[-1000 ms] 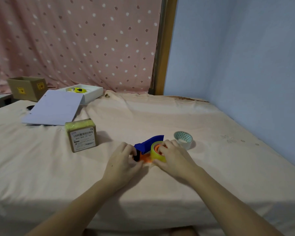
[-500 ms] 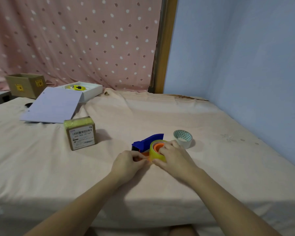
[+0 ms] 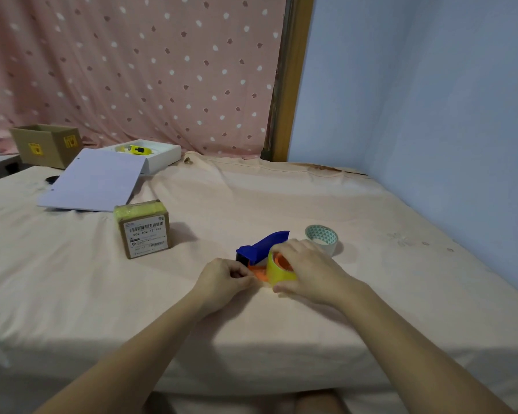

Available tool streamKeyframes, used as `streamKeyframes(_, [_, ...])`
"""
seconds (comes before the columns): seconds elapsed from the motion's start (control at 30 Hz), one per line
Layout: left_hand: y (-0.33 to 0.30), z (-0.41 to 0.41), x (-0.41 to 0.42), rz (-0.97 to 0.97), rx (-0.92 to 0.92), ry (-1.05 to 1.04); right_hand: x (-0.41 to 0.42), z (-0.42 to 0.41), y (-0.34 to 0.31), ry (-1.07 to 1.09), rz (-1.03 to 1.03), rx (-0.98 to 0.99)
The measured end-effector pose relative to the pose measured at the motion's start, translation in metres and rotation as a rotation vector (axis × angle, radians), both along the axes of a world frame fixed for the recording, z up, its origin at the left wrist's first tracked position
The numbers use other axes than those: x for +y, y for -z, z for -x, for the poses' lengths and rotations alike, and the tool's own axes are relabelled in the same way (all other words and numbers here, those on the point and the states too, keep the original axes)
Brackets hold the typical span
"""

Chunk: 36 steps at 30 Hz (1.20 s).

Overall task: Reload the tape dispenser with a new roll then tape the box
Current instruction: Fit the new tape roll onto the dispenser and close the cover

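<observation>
A blue and orange tape dispenser [image 3: 259,248] lies on the cloth-covered table, with a yellowish tape roll [image 3: 273,268] seated on its orange hub. My right hand [image 3: 310,270] wraps over that roll. Just left of it, my left hand [image 3: 226,277] has its fingertips pinched together at the dispenser's orange front, apparently on the tape's end, which is too small to see clearly. A small brown box [image 3: 145,231] with a white barcode label and yellowish tape on top stands to the left. An emptied roll core [image 3: 322,238] with a teal pattern lies behind my right hand.
A white sheet [image 3: 95,180] leans on a white tray [image 3: 162,155] holding a yellow item at the back left. A cardboard box [image 3: 47,144] stands further left. A blue wall runs along the right and a dotted pink curtain hangs behind.
My left hand has slid off the dispenser's blue head toward me and pinched shut at its orange front. My right hand has stayed on the roll.
</observation>
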<state>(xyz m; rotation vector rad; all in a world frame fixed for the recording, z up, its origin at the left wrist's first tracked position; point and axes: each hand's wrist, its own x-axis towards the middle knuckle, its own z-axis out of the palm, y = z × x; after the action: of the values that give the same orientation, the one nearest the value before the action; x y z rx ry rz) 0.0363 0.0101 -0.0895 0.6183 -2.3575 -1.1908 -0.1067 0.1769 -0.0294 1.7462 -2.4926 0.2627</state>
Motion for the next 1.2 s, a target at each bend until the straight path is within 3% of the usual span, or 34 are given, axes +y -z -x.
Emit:
streamKeyframes(0.1, [-0.001,-0.004,0.001,-0.012,0.008,0.015,-0.018,-0.009,0.004,-0.045,0.081,0.011])
streamKeyframes(0.3, [-0.012,-0.011,-0.001,0.015,-0.025,0.047,-0.036,-0.006,0.015,0.003,0.053,-0.164])
streamKeyframes(0.5, [-0.013,-0.024,-0.013,0.020,0.034,0.088,-0.043,-0.003,0.015,-0.014,0.055,-0.182])
streamKeyframes(0.63, [-0.007,-0.023,-0.022,-0.031,0.134,-0.100,-0.047,-0.004,0.017,-0.001,0.051,-0.163])
streamKeyframes(0.8, [-0.009,-0.008,-0.026,-0.047,0.010,-0.069,-0.052,-0.009,0.018,0.043,0.044,-0.098])
streamKeyframes(0.97, [-0.013,-0.003,-0.025,0.054,-0.124,-0.046,-0.056,-0.006,0.023,0.039,0.098,-0.075])
streamKeyframes(1.2, [-0.014,-0.005,-0.024,0.056,-0.124,-0.033,-0.060,-0.004,0.018,-0.011,0.098,-0.103])
